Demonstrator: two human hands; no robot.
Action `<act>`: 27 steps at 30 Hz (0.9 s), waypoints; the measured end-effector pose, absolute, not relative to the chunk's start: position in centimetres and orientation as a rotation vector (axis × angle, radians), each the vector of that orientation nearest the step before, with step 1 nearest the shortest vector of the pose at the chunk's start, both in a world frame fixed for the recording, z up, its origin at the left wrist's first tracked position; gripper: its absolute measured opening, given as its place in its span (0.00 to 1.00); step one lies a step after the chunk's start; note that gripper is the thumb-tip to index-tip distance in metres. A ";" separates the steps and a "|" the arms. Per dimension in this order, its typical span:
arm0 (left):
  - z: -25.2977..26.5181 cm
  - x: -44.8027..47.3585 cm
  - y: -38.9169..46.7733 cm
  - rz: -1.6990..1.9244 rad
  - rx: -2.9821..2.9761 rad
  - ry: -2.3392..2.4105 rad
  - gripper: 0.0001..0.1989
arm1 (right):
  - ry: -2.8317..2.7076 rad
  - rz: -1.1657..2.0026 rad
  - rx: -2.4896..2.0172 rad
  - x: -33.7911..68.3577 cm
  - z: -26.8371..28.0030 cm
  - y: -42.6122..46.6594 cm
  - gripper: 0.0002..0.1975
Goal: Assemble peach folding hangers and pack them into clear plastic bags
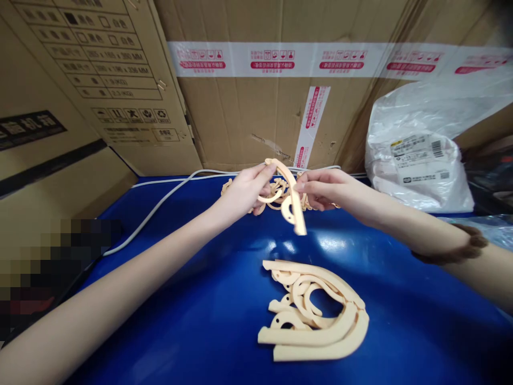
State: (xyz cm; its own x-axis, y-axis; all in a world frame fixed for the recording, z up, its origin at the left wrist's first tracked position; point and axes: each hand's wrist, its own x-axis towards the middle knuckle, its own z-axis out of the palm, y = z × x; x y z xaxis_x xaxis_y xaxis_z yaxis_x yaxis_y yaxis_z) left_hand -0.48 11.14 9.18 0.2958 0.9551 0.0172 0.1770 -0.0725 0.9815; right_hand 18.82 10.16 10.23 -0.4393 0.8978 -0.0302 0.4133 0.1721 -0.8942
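My left hand (254, 184) pinches the upper end of a beige folding clothes hanger (295, 206), held up above the blue surface. It is a curved arm with a small holed loop on its inner side, and a thin curved hook shows below my left fingers. My right hand (326, 187) has its fingers closed against the middle of the same hanger. Behind the hands lies a heap of similar beige hanger pieces (280, 187), partly hidden by the fingers. Nearer to me, several folded beige hangers (320, 337) lie nested together on the blue surface.
The blue tabletop (192, 321) runs up to a large cardboard box (240, 117) with printed tape. Another box (132, 96) stands at the left. A white plastic bag (420, 160) sits at the right. A pale cable (160, 206) runs along the left and back.
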 end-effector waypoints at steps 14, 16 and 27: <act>9.9 -2.2 10.7 0.858 1.594 0.982 0.17 | -2.118 0.770 -1.257 20.9 10.7 10.9 0.11; 9.7 -2.4 10.8 0.833 1.593 0.968 0.16 | -2.221 0.556 -1.265 21.0 10.8 10.7 0.12; 8.9 -0.5 11.0 0.871 2.146 1.170 0.17 | -2.647 -0.559 -1.348 21.1 9.3 11.1 0.13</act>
State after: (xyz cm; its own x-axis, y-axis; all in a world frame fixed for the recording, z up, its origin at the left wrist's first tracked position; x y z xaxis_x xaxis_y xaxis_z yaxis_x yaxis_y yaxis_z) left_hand -0.49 11.01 8.90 0.4138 0.8660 0.2806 0.5171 -0.4773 0.7105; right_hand 21.12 11.13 9.32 -0.5964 0.7564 0.2687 0.8004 0.5355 0.2695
